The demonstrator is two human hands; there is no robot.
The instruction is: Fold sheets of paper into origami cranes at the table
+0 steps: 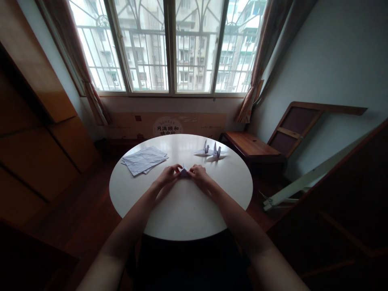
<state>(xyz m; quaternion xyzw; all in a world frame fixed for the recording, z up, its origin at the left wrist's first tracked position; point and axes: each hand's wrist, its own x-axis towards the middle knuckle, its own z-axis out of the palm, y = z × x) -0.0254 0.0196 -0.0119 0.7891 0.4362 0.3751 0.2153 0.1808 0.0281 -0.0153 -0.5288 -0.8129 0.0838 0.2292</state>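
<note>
Between my two hands, near the middle of the round white table [182, 214], is a small folded piece of paper [183, 173] with a pointed tip standing up. My left hand [170, 174] pinches its left side, with fingers bent. On the other side my right hand [197, 173] is closed on the paper's right edge. The paper's exact folds are too small to make out. Two finished-looking paper cranes, one on the left [206, 148] and one on the right [217, 151], stand beyond my right hand.
A few creased paper sheets [144, 160] lie stacked at the table's left. Behind the table are a long printed cardboard box [130, 123] and a window [169, 48]. A low wooden bench [250, 144] stands at the back right, and a wooden cabinet [27, 141] at the left.
</note>
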